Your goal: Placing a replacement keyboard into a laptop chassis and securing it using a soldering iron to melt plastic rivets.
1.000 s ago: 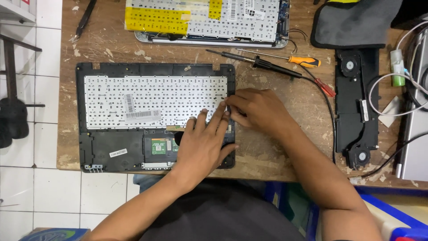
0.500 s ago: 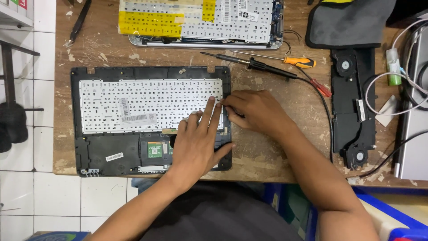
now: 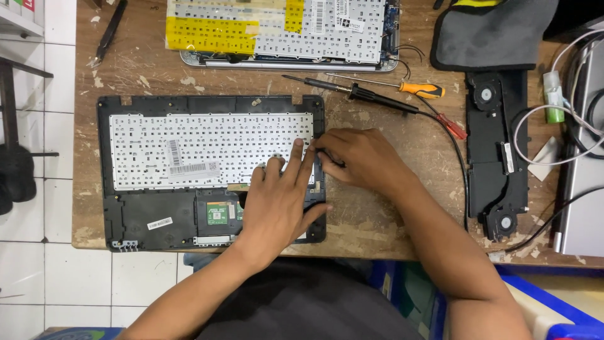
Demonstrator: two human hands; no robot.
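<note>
At the desk's front edge, left of centre: black laptop top case (image 3: 145, 217) lying face-down, white keyboard back (image 3: 207, 148) set in it. Left hand (image 3: 277, 201) flat, fingers spread, pressing the keyboard's right end. Right hand (image 3: 358, 157) curled, fingertips pinching at the keyboard's right edge; what it grips is hidden. Judgement: keep the flat hand firm, lift gently. Soldering iron (image 3: 371, 97), orange screwdriver (image 3: 418, 89) behind.

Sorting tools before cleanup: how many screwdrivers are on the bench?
2: an orange-handled screwdriver above the right hand, and a red-handled screwdriver just right of it. Others may be hidden.
</note>
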